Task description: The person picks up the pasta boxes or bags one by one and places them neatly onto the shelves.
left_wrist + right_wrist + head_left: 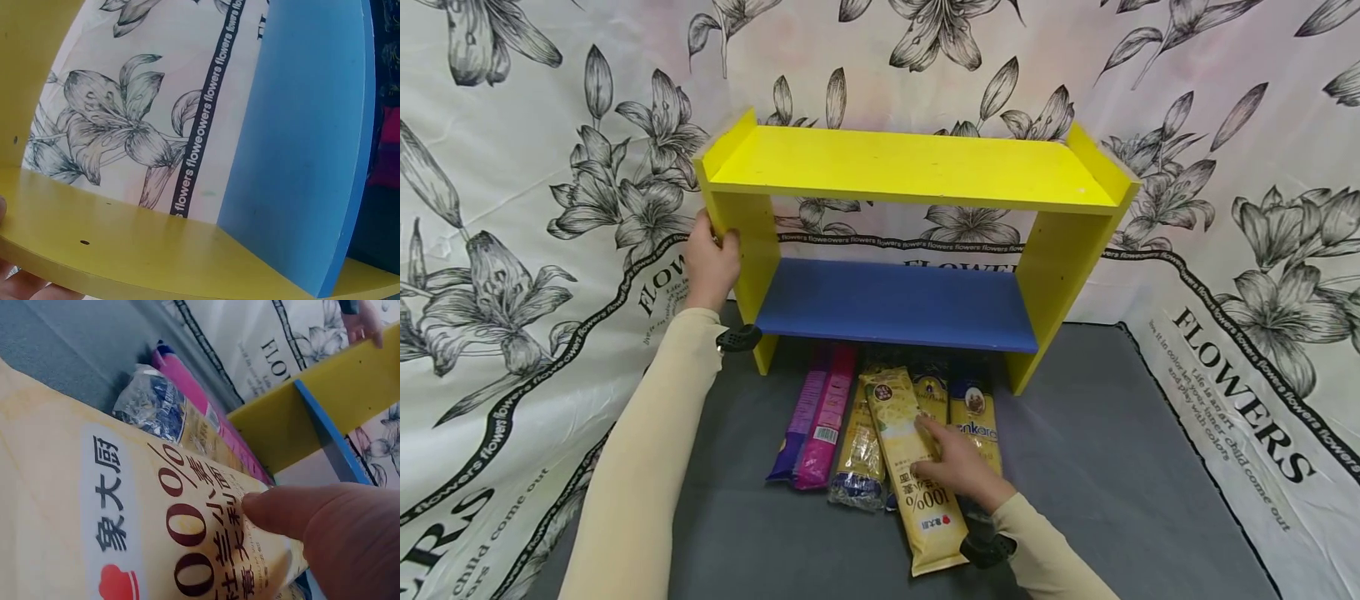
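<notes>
My left hand (711, 262) grips the left side panel of a small yellow shelf unit (910, 167); in the left wrist view its fingers (28, 287) show beyond the panel's edge. My right hand (958, 462) rests on a pale yellow noodle packet (902, 450), index finger extended and thumb (281, 509) touching the printed face. The other fingers are mostly hidden. This packet lies slantwise over other noodle packets. Beside it are a clear-and-gold packet (857, 458), a pink packet (827, 425), a purple packet (801, 421) and a blue-and-gold packet (977, 417).
A blue middle board (895, 304) spans the shelf unit above the packets' far ends. Grey cloth (760, 542) covers the table. White flower-printed cloth (1247, 275) hangs behind and lies along both sides.
</notes>
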{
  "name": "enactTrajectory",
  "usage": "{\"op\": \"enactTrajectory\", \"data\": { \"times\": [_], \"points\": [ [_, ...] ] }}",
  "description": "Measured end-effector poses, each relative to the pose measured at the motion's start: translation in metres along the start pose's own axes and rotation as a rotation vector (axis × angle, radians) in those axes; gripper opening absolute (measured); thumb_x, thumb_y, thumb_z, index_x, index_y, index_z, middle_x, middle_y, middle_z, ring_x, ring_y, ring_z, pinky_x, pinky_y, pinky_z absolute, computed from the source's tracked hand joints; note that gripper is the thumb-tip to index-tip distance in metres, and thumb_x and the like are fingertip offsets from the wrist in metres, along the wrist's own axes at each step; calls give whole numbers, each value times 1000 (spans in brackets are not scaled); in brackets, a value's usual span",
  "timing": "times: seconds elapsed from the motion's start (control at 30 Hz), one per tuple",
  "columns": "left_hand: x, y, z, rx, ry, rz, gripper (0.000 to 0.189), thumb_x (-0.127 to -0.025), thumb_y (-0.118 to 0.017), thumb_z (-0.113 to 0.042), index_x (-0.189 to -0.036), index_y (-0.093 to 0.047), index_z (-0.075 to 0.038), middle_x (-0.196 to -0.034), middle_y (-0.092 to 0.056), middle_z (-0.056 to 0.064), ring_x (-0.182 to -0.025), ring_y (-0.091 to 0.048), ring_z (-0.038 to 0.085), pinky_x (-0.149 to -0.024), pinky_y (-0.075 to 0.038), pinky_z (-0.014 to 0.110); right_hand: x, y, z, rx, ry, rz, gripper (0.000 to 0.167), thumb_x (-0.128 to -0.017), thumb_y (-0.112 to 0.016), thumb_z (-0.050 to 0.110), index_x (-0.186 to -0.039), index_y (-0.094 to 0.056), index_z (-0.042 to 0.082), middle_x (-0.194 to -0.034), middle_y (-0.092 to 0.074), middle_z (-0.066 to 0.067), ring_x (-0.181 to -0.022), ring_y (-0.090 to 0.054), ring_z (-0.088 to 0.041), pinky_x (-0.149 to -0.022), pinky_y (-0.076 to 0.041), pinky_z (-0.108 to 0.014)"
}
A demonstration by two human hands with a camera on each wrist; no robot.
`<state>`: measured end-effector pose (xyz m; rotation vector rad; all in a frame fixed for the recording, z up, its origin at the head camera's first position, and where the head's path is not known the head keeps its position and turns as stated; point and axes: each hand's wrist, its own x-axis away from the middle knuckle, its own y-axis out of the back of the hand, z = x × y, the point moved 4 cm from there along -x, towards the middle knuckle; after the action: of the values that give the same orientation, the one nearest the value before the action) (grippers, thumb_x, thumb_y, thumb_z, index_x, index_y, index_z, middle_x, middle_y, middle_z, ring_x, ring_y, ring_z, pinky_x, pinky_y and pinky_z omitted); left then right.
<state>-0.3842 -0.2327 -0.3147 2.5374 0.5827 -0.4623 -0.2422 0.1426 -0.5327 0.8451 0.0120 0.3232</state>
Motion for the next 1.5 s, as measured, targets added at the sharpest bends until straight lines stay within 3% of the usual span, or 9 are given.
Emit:
{"op": "enactTrajectory", "data": {
  "times": [0.2,0.53,0.8,1.0,1.23,1.5],
  "points": [
    [-2,0,1,3,-25,-28,44,-102,-43,-15,-145,-47,-5,-134,-62,24,-118,-65,39,-94,-55,54,-4,-3,5,58,10,-6,81,-79,-84,20,-152,-49,13,-129,-58,-24,-87,-53,-21,-64,-48,-35],
    [0,-2,2,-24,-3,-28,44,-104,-42,-18,-146,-47,-6,-133,-63,23,-114,-66,38,-92,-56,52,-5,-6,13,-18,-9,35,78,-78,-85,11,-149,-53,11,-129,-57,-25,-90,-55,-25,-61,-53,-35],
    [1,-2,3,-39,-12,-41,43,-103,-43,-19,-144,-49,-6,-129,-65,23,-111,-68,38,-89,-57,50,-1,-10,17,-9,-18,43,79,-74,-87,7,-146,-55,11,-135,-61,-21,-91,-61,-25,-68,-53,-37],
    [0,-1,4,-29,-32,-49,42,-103,-45,-18,-143,-51,-5,-125,-67,24,-105,-69,38,-84,-56,49,8,-13,17,-145,-34,79,74,-73,-83,1,-142,-59,10,-142,-55,-24,-91,-61,-24,-66,-54,-34],
    [1,0,3,-25,-43,-49,41,-103,-45,-16,-142,-51,-3,-125,-66,26,-107,-68,41,-86,-57,51,20,-23,12,-369,-19,146,79,-72,-75,-6,-148,-51,0,-128,-64,-27,-90,-67,-20,-67,-55,-30],
    [1,-1,3,-13,-30,-33,41,-103,-45,-15,-142,-50,-3,-128,-64,26,-110,-66,40,-89,-55,52,35,-26,20,-542,-16,150,81,-70,-69,-13,-148,-47,-6,-144,-49,-36,-102,-68,-28,-70,-58,-32]
  ]
}}
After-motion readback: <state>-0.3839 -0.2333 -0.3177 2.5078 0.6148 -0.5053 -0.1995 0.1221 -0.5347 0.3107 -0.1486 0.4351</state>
